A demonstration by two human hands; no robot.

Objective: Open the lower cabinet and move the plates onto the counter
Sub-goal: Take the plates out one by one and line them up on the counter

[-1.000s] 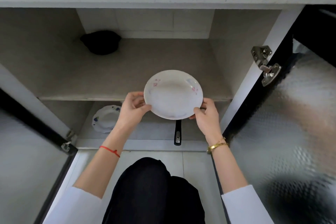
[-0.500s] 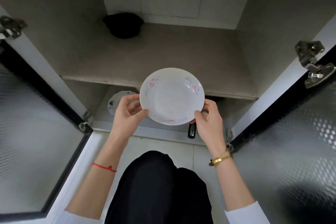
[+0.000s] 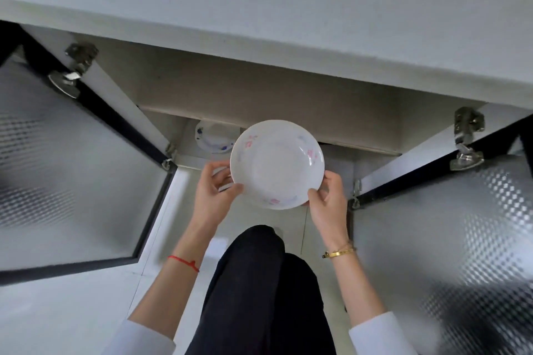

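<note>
Both hands are on it now: the left hand (image 3: 215, 192) grips the left rim of the white plate (image 3: 277, 164), thumb curled over the lower edge, fingers tucked underneath; the right hand (image 3: 328, 199) clamps the lower right rim the same way, thumb on top; the plate sits in the air between them, face up, pink and blue flowers around its border, out in front of the open cabinet (image 3: 259, 101) and above the person's dark-trousered knees (image 3: 259, 282). Below the shelf, on the cabinet floor, a second plate (image 3: 212, 135) with blue markings lies partly hidden behind the held one; the two do not touch. Both frosted doors stand wide, the left door (image 3: 72, 158) and the right door (image 3: 450, 233), metal hinges showing at their top corners. The pale counter (image 3: 259, 3) runs across the top of the view; a red thread (image 3: 184, 262) circles the left wrist, a gold bracelet (image 3: 340, 252) the right.
</note>
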